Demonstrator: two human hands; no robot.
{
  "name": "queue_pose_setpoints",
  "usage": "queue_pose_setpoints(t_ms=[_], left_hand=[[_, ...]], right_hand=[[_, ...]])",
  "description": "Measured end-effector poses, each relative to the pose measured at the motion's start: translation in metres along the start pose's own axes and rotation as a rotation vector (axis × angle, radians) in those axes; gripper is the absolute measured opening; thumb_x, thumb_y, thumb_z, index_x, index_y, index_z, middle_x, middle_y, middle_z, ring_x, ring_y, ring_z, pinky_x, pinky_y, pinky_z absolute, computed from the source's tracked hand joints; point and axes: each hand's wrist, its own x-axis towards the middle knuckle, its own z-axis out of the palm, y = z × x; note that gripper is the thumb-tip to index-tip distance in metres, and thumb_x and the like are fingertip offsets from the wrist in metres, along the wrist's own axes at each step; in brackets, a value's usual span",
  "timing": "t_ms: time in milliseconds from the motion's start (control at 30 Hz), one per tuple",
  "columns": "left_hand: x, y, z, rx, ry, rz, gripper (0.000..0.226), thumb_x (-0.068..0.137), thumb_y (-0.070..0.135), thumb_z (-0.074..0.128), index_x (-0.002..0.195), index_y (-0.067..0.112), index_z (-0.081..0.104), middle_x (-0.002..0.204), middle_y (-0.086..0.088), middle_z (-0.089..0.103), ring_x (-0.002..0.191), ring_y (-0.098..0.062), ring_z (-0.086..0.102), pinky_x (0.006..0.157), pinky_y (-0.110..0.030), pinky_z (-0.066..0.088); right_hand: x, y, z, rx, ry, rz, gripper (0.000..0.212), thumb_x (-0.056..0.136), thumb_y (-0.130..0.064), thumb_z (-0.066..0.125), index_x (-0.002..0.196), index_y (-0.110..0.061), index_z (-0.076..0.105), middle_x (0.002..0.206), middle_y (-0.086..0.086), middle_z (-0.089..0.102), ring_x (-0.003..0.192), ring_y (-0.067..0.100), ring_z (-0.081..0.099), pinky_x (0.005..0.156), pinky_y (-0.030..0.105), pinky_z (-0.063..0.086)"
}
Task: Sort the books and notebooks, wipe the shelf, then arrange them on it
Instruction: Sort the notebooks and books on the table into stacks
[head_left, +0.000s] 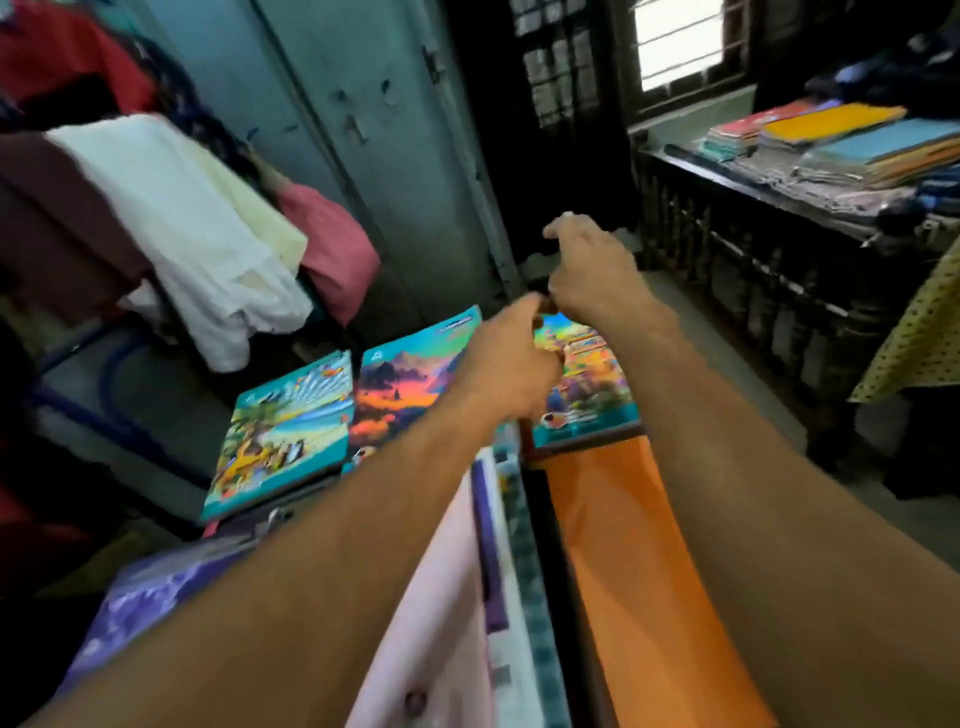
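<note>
Three picture-cover notebooks lie side by side below me: a beach one (283, 431), a sunset mountain one (410, 379) and a colourful one (582, 384) on the right. My left hand (511, 364) hovers over the gap between the last two, fingers curled towards the right notebook's top edge; motion blur hides whether it grips anything. Above that notebook, my right hand (592, 265) is raised, its fingers loosely bent with nothing in them. An orange book (623, 561) lies under my right forearm. More stacked books (852, 140) sit on the dark shelf (769, 197) at the upper right.
Clothes (171, 228) hang over a rack on the left, in front of a grey metal cupboard (374, 156). Pink (431, 623) and purple (150, 592) covers lie near me. A barred window (675, 41) is behind the shelf, and a dotted yellow cloth (919, 332) hangs at the right.
</note>
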Motion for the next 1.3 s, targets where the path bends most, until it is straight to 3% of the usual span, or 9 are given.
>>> queue_pose_setpoints(t_ms=[100, 200, 300, 567, 800, 900, 1033, 1100, 1300], left_hand=[[-0.032, -0.038, -0.052, -0.161, 0.180, -0.081, 0.013, 0.083, 0.021, 0.068, 0.093, 0.016, 0.073, 0.091, -0.002, 0.076, 0.089, -0.024, 0.072, 0.082, -0.045, 0.057], [-0.079, -0.087, -0.099, -0.404, 0.401, -0.206, 0.015, 0.072, 0.028, 0.066, 0.087, 0.026, 0.072, 0.089, -0.005, 0.077, 0.084, -0.028, 0.075, 0.080, -0.053, 0.060], [-0.142, -0.126, -0.145, -0.519, 0.613, -0.327, 0.025, 0.060, 0.030, 0.061, 0.084, 0.023, 0.067, 0.083, -0.003, 0.074, 0.076, -0.022, 0.068, 0.072, -0.038, 0.054], [-0.397, -0.202, -0.223, -0.491, 0.968, -0.613, 0.027, 0.072, 0.017, 0.060, 0.097, 0.028, 0.064, 0.090, 0.001, 0.073, 0.078, -0.018, 0.066, 0.068, -0.033, 0.053], [-0.613, -0.212, -0.259, -0.233, 1.368, -0.979, 0.030, 0.089, 0.010, 0.061, 0.115, 0.024, 0.065, 0.111, -0.001, 0.072, 0.103, -0.021, 0.065, 0.077, -0.025, 0.046], [-0.718, -0.215, -0.249, -0.079, 1.367, -1.123, 0.032, 0.089, 0.015, 0.063, 0.120, 0.024, 0.061, 0.114, -0.003, 0.070, 0.106, -0.025, 0.064, 0.086, -0.035, 0.051], [-0.849, -0.224, -0.233, 0.218, 1.180, -1.457, 0.041, 0.085, 0.034, 0.071, 0.122, 0.026, 0.054, 0.123, -0.004, 0.061, 0.114, -0.029, 0.058, 0.093, -0.042, 0.049], [-0.898, -0.234, -0.231, 0.344, 1.028, -1.651, 0.053, 0.087, 0.045, 0.069, 0.132, 0.026, 0.049, 0.134, -0.006, 0.053, 0.125, -0.032, 0.049, 0.102, -0.043, 0.045], [-0.947, -0.281, -0.242, 0.376, 0.862, -1.702, 0.095, 0.077, 0.085, 0.041, 0.152, 0.028, 0.032, 0.159, -0.008, 0.028, 0.147, -0.035, 0.026, 0.119, -0.046, 0.025]], right_hand=[[-0.025, -0.076, 0.007, 0.294, -0.095, -0.136, 0.034, 0.092, -0.007, 0.050, 0.120, -0.014, 0.069, 0.128, 0.010, 0.066, 0.122, 0.028, 0.059, 0.102, 0.033, 0.044], [-0.058, -0.163, 0.017, 0.456, -0.164, -0.220, 0.026, 0.095, -0.018, 0.051, 0.110, -0.016, 0.072, 0.115, 0.011, 0.073, 0.108, 0.029, 0.066, 0.092, 0.037, 0.052], [-0.113, -0.253, 0.036, 0.524, -0.311, -0.383, 0.024, 0.100, -0.022, 0.049, 0.112, -0.013, 0.068, 0.117, 0.014, 0.070, 0.109, 0.032, 0.064, 0.087, 0.039, 0.050], [-0.289, -0.435, 0.054, 0.317, -0.702, -0.827, 0.033, 0.104, -0.040, 0.045, 0.119, -0.014, 0.059, 0.118, 0.017, 0.067, 0.107, 0.034, 0.063, 0.083, 0.039, 0.049], [-0.492, -0.565, 0.066, 0.615, -0.993, -1.028, 0.024, 0.104, -0.033, 0.048, 0.112, -0.016, 0.063, 0.115, 0.014, 0.070, 0.109, 0.030, 0.063, 0.090, 0.039, 0.050], [-0.581, -0.594, 0.067, 0.647, -1.114, -1.157, 0.023, 0.101, -0.032, 0.054, 0.117, -0.018, 0.063, 0.116, 0.010, 0.070, 0.108, 0.026, 0.064, 0.094, 0.040, 0.050], [-0.667, -0.608, 0.085, 0.610, -1.216, -1.319, 0.037, 0.094, -0.031, 0.063, 0.126, -0.013, 0.059, 0.121, 0.002, 0.065, 0.111, 0.021, 0.062, 0.088, 0.026, 0.046], [-0.694, -0.617, 0.104, 0.526, -1.251, -1.331, 0.054, 0.086, -0.049, 0.061, 0.132, -0.020, 0.053, 0.134, 0.007, 0.057, 0.124, 0.029, 0.055, 0.101, 0.038, 0.047], [-0.703, -0.670, 0.154, 0.506, -1.149, -1.258, 0.069, 0.095, -0.044, 0.063, 0.151, -0.014, 0.036, 0.148, 0.020, 0.039, 0.138, 0.039, 0.034, 0.113, 0.040, 0.029]])
